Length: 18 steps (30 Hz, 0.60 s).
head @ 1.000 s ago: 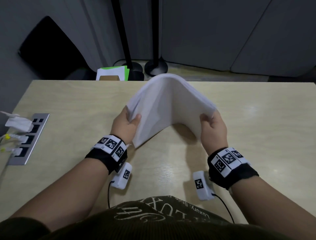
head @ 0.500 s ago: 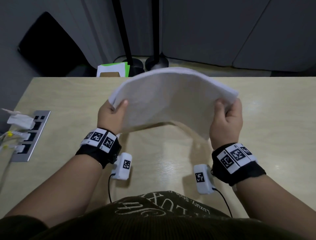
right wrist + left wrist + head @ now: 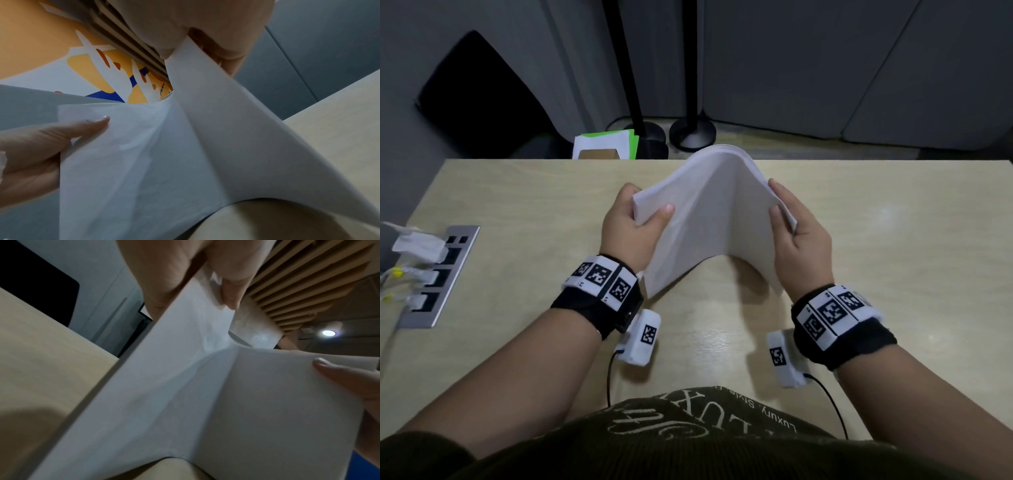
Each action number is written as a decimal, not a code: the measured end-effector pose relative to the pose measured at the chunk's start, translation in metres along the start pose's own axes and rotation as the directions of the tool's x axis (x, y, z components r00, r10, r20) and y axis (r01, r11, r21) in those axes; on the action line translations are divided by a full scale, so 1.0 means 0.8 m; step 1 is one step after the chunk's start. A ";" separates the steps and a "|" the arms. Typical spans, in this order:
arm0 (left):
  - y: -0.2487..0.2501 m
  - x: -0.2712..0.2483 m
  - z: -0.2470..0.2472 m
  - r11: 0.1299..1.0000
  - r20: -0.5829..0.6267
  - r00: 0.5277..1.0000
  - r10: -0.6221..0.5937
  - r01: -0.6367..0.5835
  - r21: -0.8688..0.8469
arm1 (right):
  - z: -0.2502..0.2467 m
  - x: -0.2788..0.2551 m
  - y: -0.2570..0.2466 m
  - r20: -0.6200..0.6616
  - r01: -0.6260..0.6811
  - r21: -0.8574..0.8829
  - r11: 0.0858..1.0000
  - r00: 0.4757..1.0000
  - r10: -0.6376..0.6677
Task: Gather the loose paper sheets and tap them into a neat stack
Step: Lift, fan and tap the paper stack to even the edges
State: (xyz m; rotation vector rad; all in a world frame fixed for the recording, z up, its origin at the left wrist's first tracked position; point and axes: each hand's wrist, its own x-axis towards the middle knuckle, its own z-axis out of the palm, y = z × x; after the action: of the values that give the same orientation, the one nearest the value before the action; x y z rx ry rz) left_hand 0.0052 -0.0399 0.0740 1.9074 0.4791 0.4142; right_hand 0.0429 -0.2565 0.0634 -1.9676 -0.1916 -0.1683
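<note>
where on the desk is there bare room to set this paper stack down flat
Bare wood lies right of the right hand, out to the desk edge, and along the far edge between the power strip and the paper stack, which both hands hold arched. The left hand side is tighter: strip and plugs crowd the left edge.

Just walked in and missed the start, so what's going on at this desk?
A person is squaring up a sheaf of white paper sheets over a light wooden desk. The left hand grips one short end and the right hand grips the other, thumbs on top. The hands are pushed toward each other, so the sheets arch up in the middle like a tent, lifted above the desk. The sheets are gathered, but nothing here shows them tapped flat and set down.
</note>
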 end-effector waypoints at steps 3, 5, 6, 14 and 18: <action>-0.004 0.001 -0.007 0.999 -0.035 0.999 0.010 -0.009 0.039 | -0.006 0.000 0.007 -0.040 0.040 -0.048 0.998 0.998 -0.042; -0.008 0.003 -0.017 0.995 -0.093 0.995 0.045 -0.037 0.095 | -0.017 0.001 0.012 -0.136 0.067 -0.075 0.995 0.988 -0.077; -0.009 0.004 -0.022 0.991 -0.126 0.989 0.077 -0.063 0.118 | -0.022 0.001 0.012 -0.186 0.087 -0.076 0.993 0.978 -0.100; -0.027 0.002 -0.034 0.993 -0.024 0.998 -0.061 0.063 0.099 | -0.022 0.001 0.018 -0.011 0.023 -0.073 0.997 1.000 -0.024; -0.042 -0.002 -0.030 0.936 0.004 0.955 -0.295 0.288 0.202 | -0.019 0.002 0.016 0.051 -0.094 -0.026 0.995 0.994 0.095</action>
State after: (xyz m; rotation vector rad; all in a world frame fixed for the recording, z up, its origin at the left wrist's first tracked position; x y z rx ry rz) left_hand -0.0126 -0.0105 0.0510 1.9909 0.7937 0.1408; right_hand 0.0468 -0.2754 0.0578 -2.0010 -0.1304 -0.0579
